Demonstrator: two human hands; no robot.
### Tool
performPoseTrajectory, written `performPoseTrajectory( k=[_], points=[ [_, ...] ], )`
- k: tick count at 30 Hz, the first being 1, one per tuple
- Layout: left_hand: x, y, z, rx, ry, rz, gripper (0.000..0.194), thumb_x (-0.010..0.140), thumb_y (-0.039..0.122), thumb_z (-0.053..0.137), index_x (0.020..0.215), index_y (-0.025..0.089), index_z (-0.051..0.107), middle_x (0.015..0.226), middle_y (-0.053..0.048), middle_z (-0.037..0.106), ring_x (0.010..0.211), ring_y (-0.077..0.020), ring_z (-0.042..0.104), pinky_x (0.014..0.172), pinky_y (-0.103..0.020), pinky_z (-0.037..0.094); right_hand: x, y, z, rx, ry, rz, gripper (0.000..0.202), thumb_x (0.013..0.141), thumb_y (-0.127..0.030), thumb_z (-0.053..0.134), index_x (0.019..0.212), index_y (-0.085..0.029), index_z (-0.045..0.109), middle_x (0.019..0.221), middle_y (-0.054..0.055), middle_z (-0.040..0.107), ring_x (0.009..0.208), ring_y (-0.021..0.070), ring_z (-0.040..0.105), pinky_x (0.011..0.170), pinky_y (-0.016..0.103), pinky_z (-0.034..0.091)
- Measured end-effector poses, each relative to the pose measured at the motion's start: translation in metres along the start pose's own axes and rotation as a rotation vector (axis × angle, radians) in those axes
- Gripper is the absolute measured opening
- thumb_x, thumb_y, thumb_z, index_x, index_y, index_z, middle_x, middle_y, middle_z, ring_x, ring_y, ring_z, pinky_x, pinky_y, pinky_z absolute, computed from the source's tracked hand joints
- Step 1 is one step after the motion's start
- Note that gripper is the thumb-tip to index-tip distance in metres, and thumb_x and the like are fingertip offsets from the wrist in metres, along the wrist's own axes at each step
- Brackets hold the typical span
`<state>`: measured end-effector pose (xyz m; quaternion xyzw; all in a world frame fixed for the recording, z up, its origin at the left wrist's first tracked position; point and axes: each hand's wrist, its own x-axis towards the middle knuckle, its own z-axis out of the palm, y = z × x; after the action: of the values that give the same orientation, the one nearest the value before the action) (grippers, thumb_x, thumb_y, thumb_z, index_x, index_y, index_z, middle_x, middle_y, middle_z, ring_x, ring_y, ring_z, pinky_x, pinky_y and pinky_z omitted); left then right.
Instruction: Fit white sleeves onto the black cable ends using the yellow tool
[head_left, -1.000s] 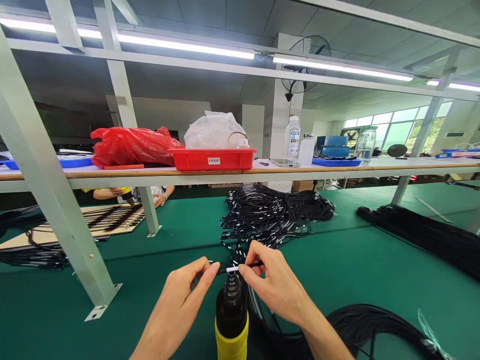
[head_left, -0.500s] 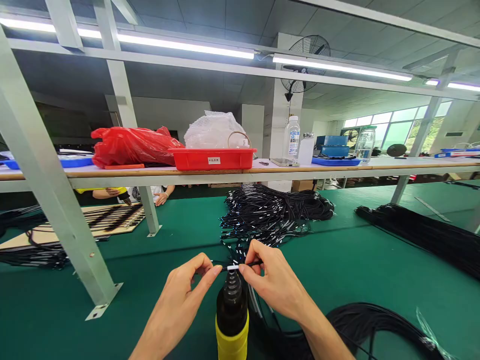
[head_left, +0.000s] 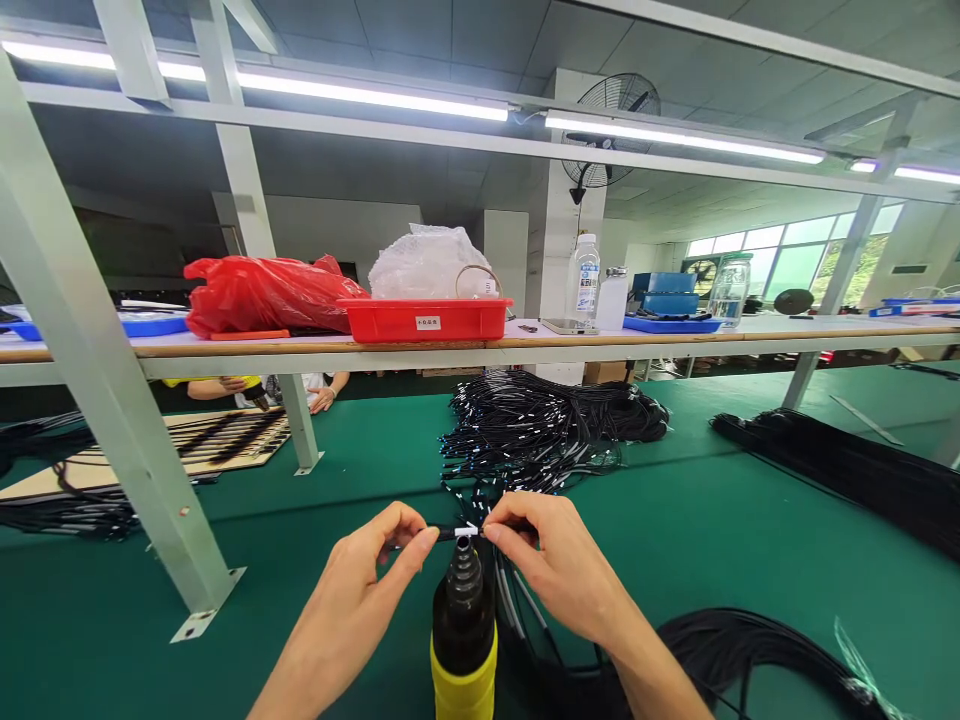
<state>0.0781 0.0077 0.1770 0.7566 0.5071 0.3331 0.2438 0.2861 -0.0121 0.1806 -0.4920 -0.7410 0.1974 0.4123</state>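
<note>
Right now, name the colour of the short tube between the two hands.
The short tube is white; the head view shows it best.

Tube lights (head_left: pixel 375 97) above long shelf (head_left: pixel 787 329)

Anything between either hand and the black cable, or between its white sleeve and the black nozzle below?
Nothing visible. The left hand and right hand pinch the black cable, one on each side of the white sleeve. The sleeve sits right at the tip of the black nozzle; whether they touch is unclear.
</note>
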Motion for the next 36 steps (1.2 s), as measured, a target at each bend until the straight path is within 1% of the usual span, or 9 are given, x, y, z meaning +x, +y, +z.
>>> performPoseTrajectory(
  k=[5,9,13,18,21,24,29,33,36],
  points=[
    [-0.0017,-0.0017,0.0015,0.042,-0.043,-0.029,0.053,0.095,0.062,0.027,0.066,0.023,0.046,0.066,0.003,0.05,0.063,-0.0177,0.046,0.06,-0.027,0.033,0.0007,-0.002,0.0008,0.027,0.0,-0.01,0.021,0.09,-0.017,0.053,0.074,-0.019,0.066,0.07,-0.003,0.064,0.064,0.0121,0.054,0.059,0.023,0.036],
    [-0.0017,-0.005,0.0009,0.032,-0.045,0.016,0.048,0.096,0.059,0.031,0.066,0.023,0.043,0.066,0.004,0.047,0.063,-0.017,0.045,0.06,-0.027,0.033,0.002,-0.0018,0.0021,0.034,-0.002,0.001,0.019,0.088,-0.015,0.055,0.074,-0.019,0.066,0.07,-0.003,0.065,0.065,0.0126,0.056,0.059,0.023,0.037],
    [-0.0009,-0.0042,-0.0013,0.018,-0.035,0.037,0.043,0.095,0.057,0.036,0.071,0.023,0.047,0.068,0.004,0.045,0.064,-0.0164,0.041,0.058,-0.025,0.033,0.0029,-0.0014,0.0036,0.033,0.011,0.014,0.017,0.086,-0.013,0.056,0.074,-0.019,0.066,0.071,-0.002,0.066,0.066,0.013,0.058,0.06,0.023,0.039],
    [-0.001,-0.0005,-0.0028,0.02,-0.022,0.041,0.035,0.093,0.054,0.042,0.079,0.024,0.053,0.072,0.004,0.052,0.068,-0.0172,0.046,0.061,-0.025,0.037,0.0015,-0.0004,0.0049,0.031,0.029,0.022,0.014,0.083,-0.012,0.058,0.074,-0.019,0.065,0.07,-0.002,0.065,0.066,0.0131,0.057,0.06,0.023,0.038],
    [-0.0017,0.0014,-0.0035,0.008,-0.017,0.049,0.032,0.092,0.052,0.044,0.08,0.024,0.054,0.075,0.003,0.055,0.071,-0.0176,0.048,0.063,-0.025,0.039,-0.0003,0.0002,0.0039,0.02,0.027,0.025,0.014,0.086,-0.015,0.058,0.079,-0.019,0.069,0.074,-0.001,0.067,0.069,0.0141,0.058,0.062,0.024,0.039],
    [-0.0025,0.0028,-0.0039,-0.015,-0.023,0.049,0.035,0.093,0.053,0.042,0.077,0.024,0.052,0.073,0.004,0.053,0.069,-0.0169,0.047,0.062,-0.024,0.038,-0.002,-0.0006,0.0023,-0.019,0.01,0.008,0.02,0.091,-0.02,0.054,0.08,-0.019,0.071,0.075,0.0,0.069,0.069,0.0147,0.058,0.063,0.025,0.039],
    [-0.0027,0.0012,-0.0028,-0.012,-0.038,0.0,0.048,0.095,0.059,0.034,0.067,0.022,0.045,0.066,0.004,0.047,0.06,-0.015,0.04,0.055,-0.025,0.031,-0.0003,-0.0031,0.0015,-0.034,0.019,0.002,0.021,0.091,-0.02,0.056,0.076,-0.018,0.07,0.073,0.0,0.069,0.066,0.0136,0.057,0.062,0.025,0.037],
    [-0.0024,-0.0029,-0.0019,-0.025,-0.032,-0.016,0.045,0.093,0.061,0.037,0.072,0.022,0.049,0.064,0.006,0.039,0.058,-0.0142,0.034,0.054,-0.025,0.027,0.0027,-0.002,0.0024,-0.016,0.024,-0.002,0.019,0.089,-0.017,0.057,0.074,-0.018,0.07,0.072,-0.001,0.068,0.065,0.0128,0.057,0.061,0.024,0.037],
    [-0.0027,-0.0059,-0.0013,-0.052,-0.041,-0.009,0.039,0.092,0.058,0.041,0.079,0.024,0.054,0.069,0.005,0.044,0.065,-0.0156,0.039,0.058,-0.025,0.03,0.0034,0.0002,0.0031,0.003,0.029,0.002,0.017,0.087,-0.015,0.058,0.075,-0.018,0.069,0.072,-0.002,0.068,0.066,0.0127,0.057,0.061,0.023,0.038]
  ],
)
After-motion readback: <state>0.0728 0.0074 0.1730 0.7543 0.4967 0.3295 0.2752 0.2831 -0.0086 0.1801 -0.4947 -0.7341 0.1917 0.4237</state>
